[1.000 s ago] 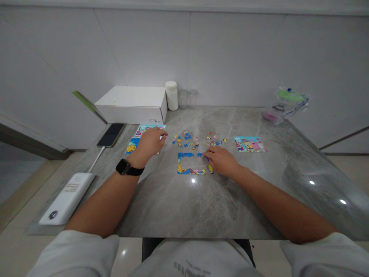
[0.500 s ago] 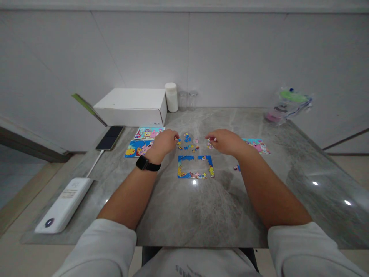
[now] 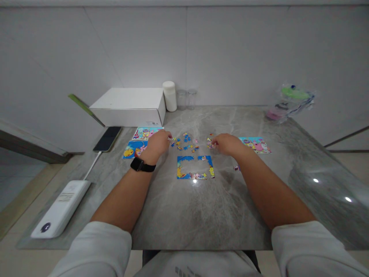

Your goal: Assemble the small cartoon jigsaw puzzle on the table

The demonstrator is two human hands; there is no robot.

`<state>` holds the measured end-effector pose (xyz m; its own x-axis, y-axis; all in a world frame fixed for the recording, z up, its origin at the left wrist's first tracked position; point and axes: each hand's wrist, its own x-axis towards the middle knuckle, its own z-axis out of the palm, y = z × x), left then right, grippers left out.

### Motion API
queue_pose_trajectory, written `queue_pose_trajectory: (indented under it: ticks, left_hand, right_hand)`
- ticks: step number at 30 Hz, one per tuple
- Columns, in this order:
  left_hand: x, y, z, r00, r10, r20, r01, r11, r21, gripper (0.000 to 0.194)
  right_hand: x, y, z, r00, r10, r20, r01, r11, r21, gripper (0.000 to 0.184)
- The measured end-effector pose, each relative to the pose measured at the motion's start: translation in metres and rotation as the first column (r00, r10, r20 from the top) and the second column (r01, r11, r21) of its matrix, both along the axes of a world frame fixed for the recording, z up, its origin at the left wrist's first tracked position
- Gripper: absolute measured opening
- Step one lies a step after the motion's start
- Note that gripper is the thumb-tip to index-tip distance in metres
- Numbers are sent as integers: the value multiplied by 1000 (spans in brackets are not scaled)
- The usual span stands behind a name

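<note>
Right fingers (image 3: 216,141) curled at right-hand loose pieces (image 3: 209,145), left fingers (image 3: 168,135) bent beside left-hand loose pieces (image 3: 186,137). Can't tell if either grips. Puzzle border (image 3: 190,176) flat on counter (image 3: 201,215), nearer the body: blue top, yellowish left, multicolour bottom, hollow middle, breaks top and lower right.

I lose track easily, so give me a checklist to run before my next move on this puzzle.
1. Border closed: not ok; gaps show in its far edge and near the right end of its near edge.
2. Right hand at the right pile: ok.
3. Left hand holding a piece: cannot tell; its fingertips are beside the left pile.
4. Right card fully visible: not ok; the right wrist hides part.
5. Phone clear of both hands: ok.
</note>
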<state>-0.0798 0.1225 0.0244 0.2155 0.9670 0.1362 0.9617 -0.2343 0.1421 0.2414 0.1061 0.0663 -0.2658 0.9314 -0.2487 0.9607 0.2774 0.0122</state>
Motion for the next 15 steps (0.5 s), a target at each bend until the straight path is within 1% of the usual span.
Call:
queue_pose_trajectory:
  ticks: [2,6,10,15]
  left_hand:
    - [-1,1,0,1000,-2,9,2,1000,-4,28]
    - [5,2,-5,998,-60,24,61,998,-25,24]
    - [11,1,-10,994,-108,18,109,994,-31,27]
    - [16,-1,-13,993,-114,16,115,992,-58,28]
  right_hand:
    - [5,3,1,1000,-16,3,16,1000,-6,37]
    - [13,10,-1,999,-32,-23,32,999,-3,42]
    - [17,14,-4,999,-27,-32,27,1000,3,43]
    - [19,15,-5,999,-20,-34,21,1000,7,43]
